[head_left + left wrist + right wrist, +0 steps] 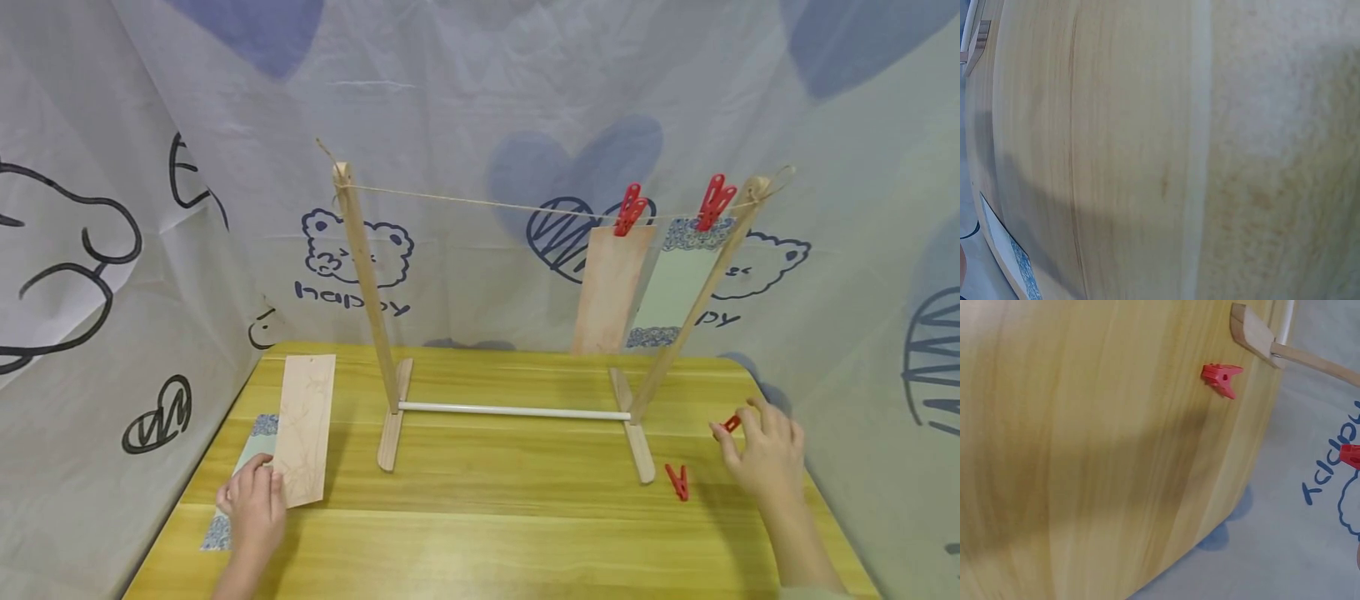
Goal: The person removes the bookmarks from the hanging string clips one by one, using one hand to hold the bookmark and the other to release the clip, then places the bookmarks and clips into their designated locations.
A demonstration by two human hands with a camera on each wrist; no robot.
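Observation:
On the left of the head view, my left hand (pixel 255 504) grips a long beige paper strip (pixel 306 425) by its lower left edge; the strip is raised off the table. Under that hand lies a pale green strip with blue patterned ends (pixel 264 426), partly covered. My right hand (pixel 768 458) pinches a red clothespin (pixel 731 423) between thumb and fingers above the table's right side. A second red clothespin (pixel 678 482) lies on the table nearby. In the right wrist view, the held clothespin (pixel 1350 455) shows at the right edge.
A wooden stand (pixel 363 283) with a white crossbar (pixel 517 411) carries a string (pixel 465 200). A beige strip (pixel 611 287) and a pale green strip (pixel 677 287) hang at its right, clipped with red clothespins (pixel 630 212). Printed cloth (pixel 450 100) surrounds the yellow wooden table (pixel 480 542).

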